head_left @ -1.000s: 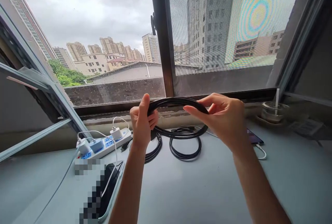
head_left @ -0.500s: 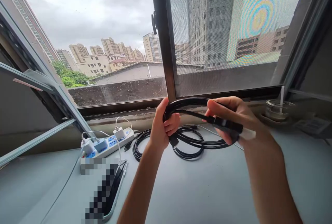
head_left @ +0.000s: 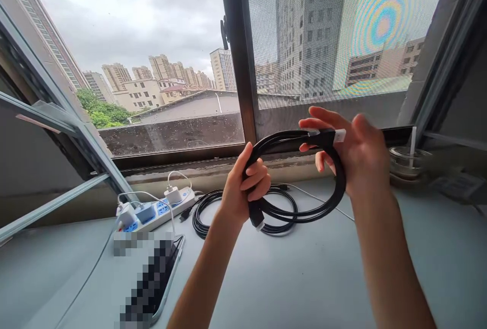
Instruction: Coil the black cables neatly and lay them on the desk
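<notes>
My left hand (head_left: 249, 184) is closed around the left side of a coiled black cable (head_left: 338, 187), which hangs in the air above the table. One flat plug (head_left: 256, 215) with a pale tip sticks out below that hand. The other plug (head_left: 324, 138), capped in clear plastic, lies along the top right of the coil. My right hand (head_left: 359, 154) is beside this plug with fingers and thumb spread, some fingers behind the loop. Its thumb is blurred, and whether the fingers touch the cable is unclear.
Another coiled black cable (head_left: 201, 217) lies on the grey table (head_left: 304, 278) behind my hands. To the left are a power strip (head_left: 160, 212) with chargers and a phone (head_left: 167, 278), partly pixelated. A glass with a straw (head_left: 409, 161) stands at right, below the window (head_left: 243, 65).
My right hand has let go of the capped plug and spread its fingers, moving up. The plug now lies along the coil's top. The lower plug has tilted further down.
</notes>
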The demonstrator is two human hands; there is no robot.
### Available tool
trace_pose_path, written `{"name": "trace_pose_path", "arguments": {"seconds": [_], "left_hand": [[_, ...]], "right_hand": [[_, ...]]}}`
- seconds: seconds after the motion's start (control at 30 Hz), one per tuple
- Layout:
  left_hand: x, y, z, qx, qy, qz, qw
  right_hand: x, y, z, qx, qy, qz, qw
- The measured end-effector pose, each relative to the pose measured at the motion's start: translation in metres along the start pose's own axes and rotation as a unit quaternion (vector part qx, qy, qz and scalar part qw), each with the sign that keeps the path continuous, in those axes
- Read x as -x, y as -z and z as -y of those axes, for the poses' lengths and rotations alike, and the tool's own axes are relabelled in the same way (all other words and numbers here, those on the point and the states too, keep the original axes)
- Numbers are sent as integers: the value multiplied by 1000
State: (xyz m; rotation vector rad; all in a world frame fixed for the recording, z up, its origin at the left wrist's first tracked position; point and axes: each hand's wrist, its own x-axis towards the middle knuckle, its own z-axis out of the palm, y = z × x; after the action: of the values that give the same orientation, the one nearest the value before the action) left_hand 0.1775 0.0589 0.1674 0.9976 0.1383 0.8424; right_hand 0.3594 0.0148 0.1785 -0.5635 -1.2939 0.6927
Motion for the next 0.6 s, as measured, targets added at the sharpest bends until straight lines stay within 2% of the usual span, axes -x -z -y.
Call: {"name": "trace_pose_path", "arguments": {"seconds": [0.07, 0.17, 0.23, 0.3, 0.4, 0.47, 0.53, 0.6], "left_hand": [[0, -3, 4, 13, 11, 4, 1000], [-4, -5, 17, 32, 30, 25, 999], [-10, -4, 31, 36, 51, 44, 997], [-18, 2, 47, 16, 69, 46, 996], [-33, 19, 66, -64, 62, -12, 996], [-41, 35, 71, -135, 68, -66, 986], [-46, 55, 69, -233, 93, -125, 960], [-48, 78, 63, -358, 146, -160, 908]], "right_hand": [[3, -1, 1, 97, 37, -1, 995], [5, 5, 1, 213, 44, -47, 975], [3, 16, -3, 240, 37, -72, 967], [-4, 29, -14, 245, 20, -71, 967], [-17, 49, -46, 241, -17, -64, 968], [-25, 55, -76, 250, -35, -67, 965], [-30, 56, -107, 257, -59, -60, 963], [-31, 52, -135, 283, -119, -35, 951]]}}
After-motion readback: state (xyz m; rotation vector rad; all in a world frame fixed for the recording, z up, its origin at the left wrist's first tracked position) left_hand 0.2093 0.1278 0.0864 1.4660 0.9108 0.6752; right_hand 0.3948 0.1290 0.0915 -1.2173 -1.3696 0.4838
